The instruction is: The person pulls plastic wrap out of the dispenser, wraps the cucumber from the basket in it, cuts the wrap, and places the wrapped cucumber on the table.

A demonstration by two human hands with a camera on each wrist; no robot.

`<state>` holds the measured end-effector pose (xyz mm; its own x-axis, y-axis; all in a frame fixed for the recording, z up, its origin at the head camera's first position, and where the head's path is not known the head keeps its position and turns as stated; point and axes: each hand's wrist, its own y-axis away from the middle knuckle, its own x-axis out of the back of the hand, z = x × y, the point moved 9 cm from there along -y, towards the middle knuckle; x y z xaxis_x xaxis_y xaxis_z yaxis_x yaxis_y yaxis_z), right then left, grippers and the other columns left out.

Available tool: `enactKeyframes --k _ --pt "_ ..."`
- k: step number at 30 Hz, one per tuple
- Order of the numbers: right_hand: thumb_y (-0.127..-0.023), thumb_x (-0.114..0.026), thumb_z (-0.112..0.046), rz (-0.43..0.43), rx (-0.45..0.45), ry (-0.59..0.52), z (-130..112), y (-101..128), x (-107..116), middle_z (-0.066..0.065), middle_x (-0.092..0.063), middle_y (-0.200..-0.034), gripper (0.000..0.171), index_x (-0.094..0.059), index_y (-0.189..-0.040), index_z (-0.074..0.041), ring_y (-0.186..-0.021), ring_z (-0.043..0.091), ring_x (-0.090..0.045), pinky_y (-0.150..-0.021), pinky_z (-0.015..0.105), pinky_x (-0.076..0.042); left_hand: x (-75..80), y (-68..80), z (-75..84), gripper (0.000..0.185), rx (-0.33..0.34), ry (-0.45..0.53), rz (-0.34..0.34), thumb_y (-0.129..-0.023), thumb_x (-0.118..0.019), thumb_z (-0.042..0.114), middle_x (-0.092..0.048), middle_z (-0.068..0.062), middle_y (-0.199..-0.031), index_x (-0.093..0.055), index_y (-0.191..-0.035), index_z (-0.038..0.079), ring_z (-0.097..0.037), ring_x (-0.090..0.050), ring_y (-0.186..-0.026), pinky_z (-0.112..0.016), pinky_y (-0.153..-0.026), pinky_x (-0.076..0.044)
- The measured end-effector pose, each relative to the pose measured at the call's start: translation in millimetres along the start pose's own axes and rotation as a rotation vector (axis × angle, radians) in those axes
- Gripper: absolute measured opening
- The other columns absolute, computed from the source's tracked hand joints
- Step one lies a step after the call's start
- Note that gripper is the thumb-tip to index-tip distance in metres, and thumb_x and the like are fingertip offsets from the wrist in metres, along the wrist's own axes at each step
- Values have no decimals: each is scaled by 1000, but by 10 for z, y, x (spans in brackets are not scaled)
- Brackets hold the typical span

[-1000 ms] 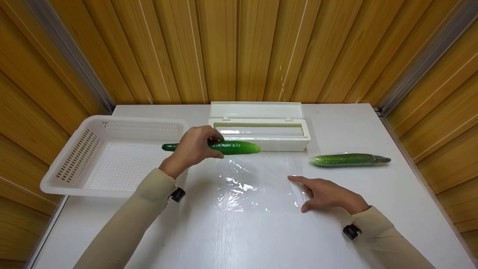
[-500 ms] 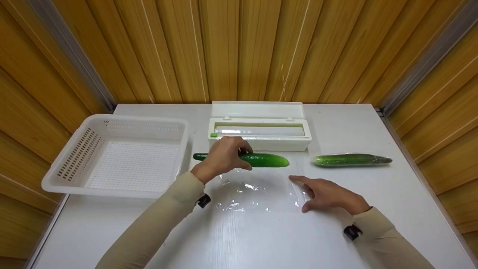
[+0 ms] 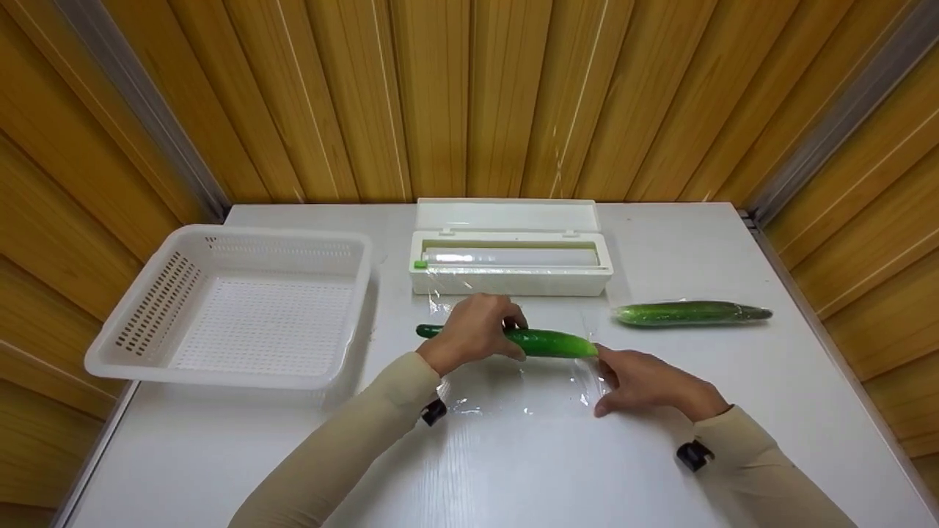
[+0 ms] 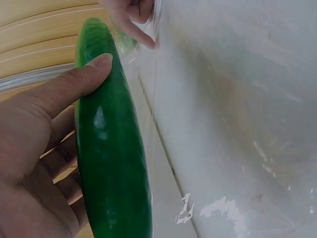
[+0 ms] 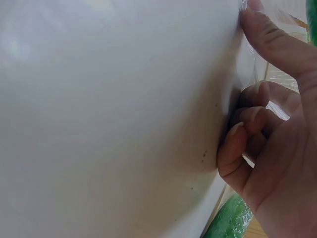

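My left hand (image 3: 473, 334) grips a green cucumber (image 3: 550, 343) by its middle, thumb on one side and fingers on the other. The left wrist view shows the thumb along the skin of the cucumber (image 4: 111, 148). Below it a sheet of clear plastic wrap (image 3: 506, 400) lies on the white table. At the sheet's right edge, my right hand (image 3: 649, 381) rests with index finger and thumb spread apart, fingertips on the film. The cucumber's pale tip reaches close to the right index finger; whether they touch I cannot tell.
A white wrap dispenser (image 3: 513, 282) stands behind with its lid raised, a film roll inside and a green slider at the left. A wrapped cucumber (image 3: 689, 313) lies to the right. At left is a white perforated basket (image 3: 227, 380). Wood-patterned walls (image 3: 469, 103) enclose the table.
My left hand has carried the cucumber rightward and toward me, from near the dispenser to over the wrap, its tip now at the right hand. The right hand has stayed in place.
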<state>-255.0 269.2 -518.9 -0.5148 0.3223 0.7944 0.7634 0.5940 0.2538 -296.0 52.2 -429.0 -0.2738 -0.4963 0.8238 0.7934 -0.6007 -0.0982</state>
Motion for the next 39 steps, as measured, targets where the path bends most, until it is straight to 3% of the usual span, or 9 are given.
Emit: enactKeyframes --k 2,8,11,20,39 --pt "-80 -94 -42 1 -1 3 0 -2 0 -7 -51 -81 69 -55 -130 -16 -75 11 -48 -66 31 -40 -61 -9 14 38 -5 -11 -13 -75 -99 24 -78 1 -98 -84 -108 12 -10 -66 -87 -27 -79 -52" --pt "-79 -95 -39 -14 -16 -14 3 -17 3 -7 -54 -83 91 -47 -155 -23 -75 10 -50 -67 31 -42 -186 -33 -3 34 -1 -33 -35 -76 -98 22 -78 2 -97 -84 -106 13 -10 -66 -86 -28 -77 -52" --pt "-79 -96 -37 -15 3 -10 -6 -20 9 -8 -55 -81 98 -43 -160 -24 -72 8 -50 -67 30 -43 -243 -37 -34 36 17 -35 -40 -75 -99 23 -78 3 -96 -84 -106 14 -9 -66 -86 -28 -78 -53" --pt "-80 -95 -39 -4 48 -9 -16 -24 13 -9 -54 -78 101 -41 -163 -20 -68 6 -47 -65 29 -42 -394 -31 -121 40 56 -18 -49 -73 -101 29 -77 4 -97 -84 -106 14 -9 -65 -88 -30 -80 -54" --pt "-80 -95 -38 2 20 6 11 -15 -23 -10 -53 -77 101 -40 -163 -24 -68 6 -48 -65 30 -42 -562 -49 -164 39 106 -2 -80 -73 -100 33 -75 7 -91 -85 -105 16 -8 -62 -84 -27 -76 -51"
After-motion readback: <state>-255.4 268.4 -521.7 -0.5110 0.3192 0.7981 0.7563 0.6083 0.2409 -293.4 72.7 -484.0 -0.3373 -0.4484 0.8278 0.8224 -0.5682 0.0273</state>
